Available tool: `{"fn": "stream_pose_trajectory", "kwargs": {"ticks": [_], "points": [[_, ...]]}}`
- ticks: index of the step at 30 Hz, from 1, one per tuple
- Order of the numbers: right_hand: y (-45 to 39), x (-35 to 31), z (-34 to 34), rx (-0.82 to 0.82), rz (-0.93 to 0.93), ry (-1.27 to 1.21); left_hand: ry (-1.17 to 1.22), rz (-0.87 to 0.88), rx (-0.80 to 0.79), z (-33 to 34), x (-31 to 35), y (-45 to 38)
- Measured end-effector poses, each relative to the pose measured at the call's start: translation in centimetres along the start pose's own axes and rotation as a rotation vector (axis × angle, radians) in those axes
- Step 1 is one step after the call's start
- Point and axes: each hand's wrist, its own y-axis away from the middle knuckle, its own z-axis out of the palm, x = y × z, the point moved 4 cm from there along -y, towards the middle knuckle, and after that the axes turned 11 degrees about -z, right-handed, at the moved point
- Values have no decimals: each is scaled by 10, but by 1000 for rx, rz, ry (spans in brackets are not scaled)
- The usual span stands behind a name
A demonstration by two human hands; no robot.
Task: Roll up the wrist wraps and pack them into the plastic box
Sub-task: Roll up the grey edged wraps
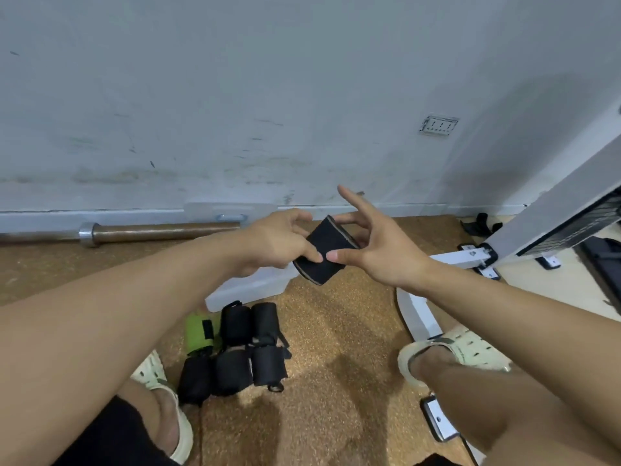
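A black rolled wrist wrap (327,253) with tan edges is held in the air between both hands. My left hand (275,243) pinches its left side with thumb and fingers. My right hand (373,243) grips its right side with thumb and lower fingers, index finger stretched upward. Below the hands, a clear plastic box (248,287) lies on the cork floor, partly hidden by my left arm. In front of it lie several rolled black wraps (248,348) and one green rolled wrap (200,332).
A barbell (151,232) lies along the grey wall at the left. A white machine frame (470,257) and its base bar (420,314) stand at the right. Loose black straps (482,223) lie by the wall. My sandalled feet (450,351) rest on the floor.
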Motion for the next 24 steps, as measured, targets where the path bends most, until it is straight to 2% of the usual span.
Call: {"fn": "stream_pose_trajectory", "kwargs": {"ticks": [2, 4, 9, 16, 24], "points": [[-9, 12, 15, -120, 26, 89, -358, 47, 117, -9, -6, 3], [-22, 43, 39, -265, 83, 152, -622, 43, 155, -12, -15, 3], [-53, 141, 115, -541, 187, 372, -885, -81, -53, -10, -50, -15], [-43, 259, 179, -601, 376, 366, -943, -155, -38, -23, -76, -40], [-26, 324, 204, -646, 511, 277, -957, -180, -139, -9, -92, -50]]}}
